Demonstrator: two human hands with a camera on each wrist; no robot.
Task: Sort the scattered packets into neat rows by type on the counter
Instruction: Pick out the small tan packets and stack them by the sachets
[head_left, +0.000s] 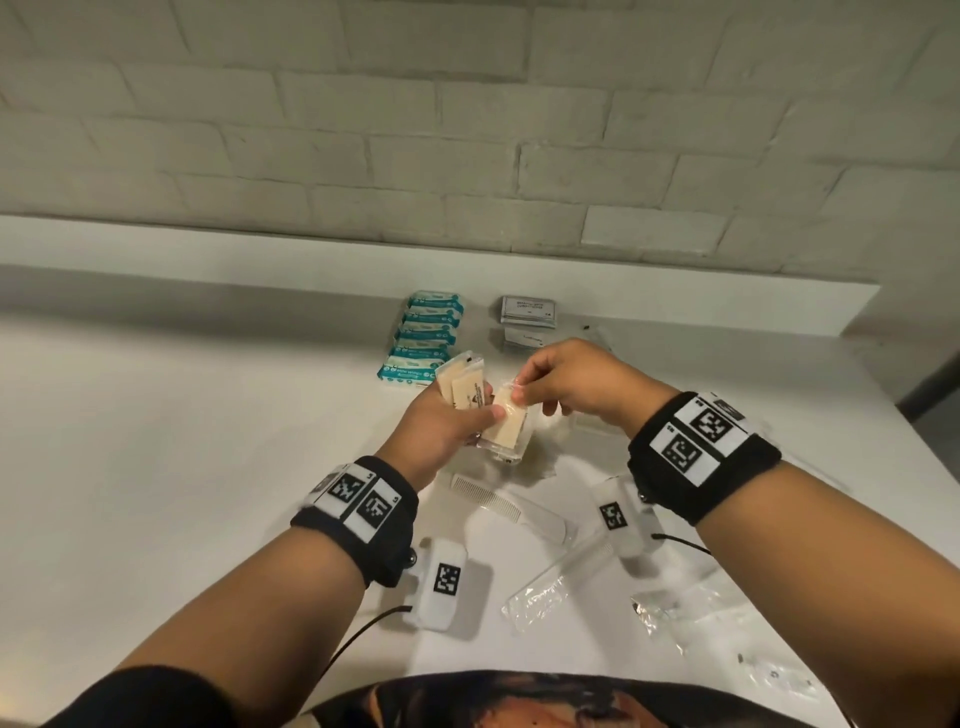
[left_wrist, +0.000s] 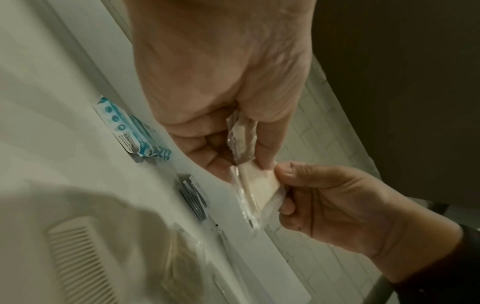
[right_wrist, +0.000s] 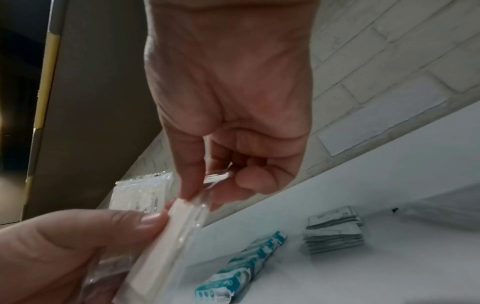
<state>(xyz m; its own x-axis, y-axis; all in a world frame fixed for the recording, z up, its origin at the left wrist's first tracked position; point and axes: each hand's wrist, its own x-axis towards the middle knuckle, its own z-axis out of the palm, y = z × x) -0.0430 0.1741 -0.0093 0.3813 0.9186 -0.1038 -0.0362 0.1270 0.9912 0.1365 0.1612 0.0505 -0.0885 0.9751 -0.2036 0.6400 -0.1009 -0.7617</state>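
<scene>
Above the middle of the white counter (head_left: 182, 415) my left hand (head_left: 447, 421) grips a fan of beige packets in clear wrap (head_left: 462, 387). My right hand (head_left: 524, 387) pinches the top of one more beige packet (head_left: 509, 428), (left_wrist: 259, 185), (right_wrist: 166, 232), which the left thumb also presses. Behind them lies a row of teal-and-white packets (head_left: 423, 338), (right_wrist: 244, 265). To its right sits a stack of grey packets (head_left: 527, 317), (right_wrist: 335, 232).
A white comb (head_left: 488, 496), (left_wrist: 80, 261) lies near my wrists. Clear plastic sachets (head_left: 550, 592) and crinkled clear wrappers (head_left: 691, 608) are scattered at the front right. A raised ledge (head_left: 467, 265) and a brick wall close the back.
</scene>
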